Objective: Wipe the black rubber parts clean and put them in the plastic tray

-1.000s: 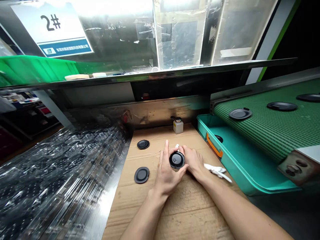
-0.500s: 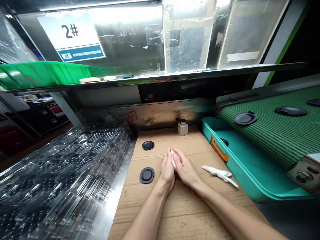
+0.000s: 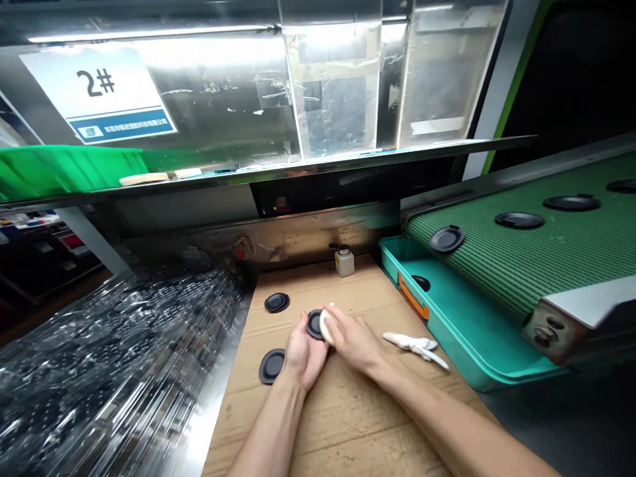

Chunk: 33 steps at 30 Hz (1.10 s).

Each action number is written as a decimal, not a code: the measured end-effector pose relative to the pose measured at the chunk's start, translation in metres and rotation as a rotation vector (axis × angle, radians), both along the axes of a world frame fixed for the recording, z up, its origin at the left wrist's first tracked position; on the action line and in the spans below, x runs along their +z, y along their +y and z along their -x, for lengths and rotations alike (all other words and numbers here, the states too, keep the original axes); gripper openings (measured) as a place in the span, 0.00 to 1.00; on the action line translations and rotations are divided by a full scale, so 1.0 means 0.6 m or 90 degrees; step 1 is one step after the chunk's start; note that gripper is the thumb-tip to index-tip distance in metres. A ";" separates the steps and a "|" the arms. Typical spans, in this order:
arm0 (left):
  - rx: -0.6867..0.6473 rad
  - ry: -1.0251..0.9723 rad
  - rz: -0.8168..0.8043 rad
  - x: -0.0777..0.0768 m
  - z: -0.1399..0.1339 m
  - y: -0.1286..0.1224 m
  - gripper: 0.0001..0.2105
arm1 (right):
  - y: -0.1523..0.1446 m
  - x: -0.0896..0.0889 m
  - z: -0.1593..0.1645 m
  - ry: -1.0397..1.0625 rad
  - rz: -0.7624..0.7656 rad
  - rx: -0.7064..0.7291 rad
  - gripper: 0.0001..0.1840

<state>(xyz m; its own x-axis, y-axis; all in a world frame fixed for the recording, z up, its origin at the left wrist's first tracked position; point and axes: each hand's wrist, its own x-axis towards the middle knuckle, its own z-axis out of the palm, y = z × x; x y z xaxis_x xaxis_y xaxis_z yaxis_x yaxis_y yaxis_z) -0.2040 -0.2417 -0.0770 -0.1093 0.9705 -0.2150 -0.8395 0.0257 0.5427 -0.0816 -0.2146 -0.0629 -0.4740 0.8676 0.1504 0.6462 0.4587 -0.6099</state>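
My left hand [image 3: 307,358] is closed round a black round part [image 3: 315,324] with a raised rim, its face turned up. In my right hand [image 3: 350,336] is a white pad [image 3: 325,326], held at the right edge of that part. My right fingers cover some of the pad. Both hands are above the brown cardboard [image 3: 348,424]. To their left lie a larger black disc [image 3: 271,366], partly behind my left wrist, and a smaller black disc [image 3: 277,303] farther back.
A small bottle [image 3: 344,262] stands at the back of the cardboard. White-wrapped snips [image 3: 415,346] lie at right, beside a teal bin [image 3: 487,351]. A green conveyor [image 3: 556,245] carries several black parts above it. Clear plastic trays [image 3: 114,371] fill the left.
My hands have come apart from being pressed together, showing the black part and the white pad. On the conveyor the parts have shifted toward its near end. The view has turned right.
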 end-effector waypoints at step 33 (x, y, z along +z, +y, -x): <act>-0.065 0.050 0.185 0.090 0.020 -0.041 0.15 | 0.029 -0.028 -0.034 -0.038 -0.044 -0.058 0.25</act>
